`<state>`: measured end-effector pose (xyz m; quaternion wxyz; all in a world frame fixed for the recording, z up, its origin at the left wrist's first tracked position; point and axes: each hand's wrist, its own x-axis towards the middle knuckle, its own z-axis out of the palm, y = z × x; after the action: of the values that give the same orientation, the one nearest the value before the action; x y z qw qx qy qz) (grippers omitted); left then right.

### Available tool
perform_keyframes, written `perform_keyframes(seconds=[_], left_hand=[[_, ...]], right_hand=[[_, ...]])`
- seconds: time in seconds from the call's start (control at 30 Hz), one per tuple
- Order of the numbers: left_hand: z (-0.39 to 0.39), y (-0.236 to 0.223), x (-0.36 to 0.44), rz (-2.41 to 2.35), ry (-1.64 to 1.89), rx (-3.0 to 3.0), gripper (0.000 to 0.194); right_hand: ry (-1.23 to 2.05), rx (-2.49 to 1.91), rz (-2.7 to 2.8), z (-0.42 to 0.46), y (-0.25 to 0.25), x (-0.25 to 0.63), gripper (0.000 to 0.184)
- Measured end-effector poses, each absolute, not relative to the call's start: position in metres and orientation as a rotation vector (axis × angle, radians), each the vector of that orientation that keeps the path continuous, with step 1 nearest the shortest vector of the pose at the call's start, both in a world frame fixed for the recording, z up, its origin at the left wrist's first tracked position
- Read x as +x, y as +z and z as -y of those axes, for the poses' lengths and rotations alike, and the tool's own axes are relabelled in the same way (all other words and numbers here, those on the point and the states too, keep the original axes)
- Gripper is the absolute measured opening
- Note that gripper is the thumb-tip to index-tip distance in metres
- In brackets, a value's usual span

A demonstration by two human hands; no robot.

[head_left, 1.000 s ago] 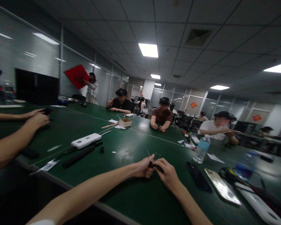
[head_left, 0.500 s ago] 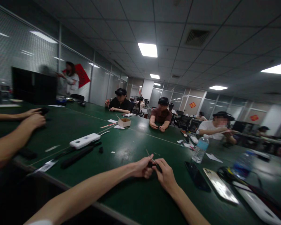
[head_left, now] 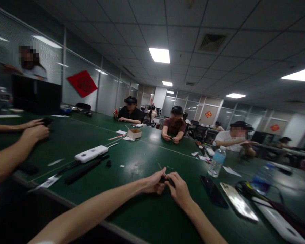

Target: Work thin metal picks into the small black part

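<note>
"Hands first: where are they held?"

"Left hand (head_left: 154, 183) and right hand (head_left: 178, 188) are held close together above the green tabletop (head_left: 132, 210), almost as half a second ago. Farther off, a change is seen: the person in a white top (head_left: 36, 72) is now partly hidden by the black monitor (head_left: 37, 95), and the red diamond-shaped hanging (head_left: 82, 83) is no longer covered."

"How far are the fingers opened?"

"Neither hand is spread. The left is curled, its thumb raised; the right is bent, its fingertips drawn inward. Between them a small dark piece (head_left: 171, 182) is gripped by both, and past the left thumb a thin rod (head_left: 160, 166) is slanted upward. Whether the two are joined cannot be told."

"And the materials, in descending size?"

"Light is mirrored in the smooth, scuffed tabletop. A long, rounded white device (head_left: 91, 153) is laid on the left. On the right, a clear bottle (head_left: 217, 162) is banded by a blue label, and a glossy pale-gold phone (head_left: 239, 201) is laid flat. A cardboard box (head_left: 134, 133) is set open farther back. The dark piece is mostly hidden by fingers; the rod is straight and narrow."
</note>
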<state>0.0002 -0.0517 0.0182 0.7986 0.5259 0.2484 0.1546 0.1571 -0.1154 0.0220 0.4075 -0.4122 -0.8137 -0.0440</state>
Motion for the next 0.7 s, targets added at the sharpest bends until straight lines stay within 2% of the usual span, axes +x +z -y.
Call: perform_keyframes(seconds=[0.53, 0.7], left_hand=[[0.0515, 0.0178, 0.0029, -0.550, 0.430, 1.057, 0.060], [0.0468, 0.0117, 0.0034, -0.510, 0.480, 1.037, 0.055]], right_hand=[[-0.251, -1.100, 2.159, 0.1209, 0.0317, 0.1596, 0.023], [-0.184, -1.084, 2.081, 0.1184, 0.0295, 0.1620, 0.031]])
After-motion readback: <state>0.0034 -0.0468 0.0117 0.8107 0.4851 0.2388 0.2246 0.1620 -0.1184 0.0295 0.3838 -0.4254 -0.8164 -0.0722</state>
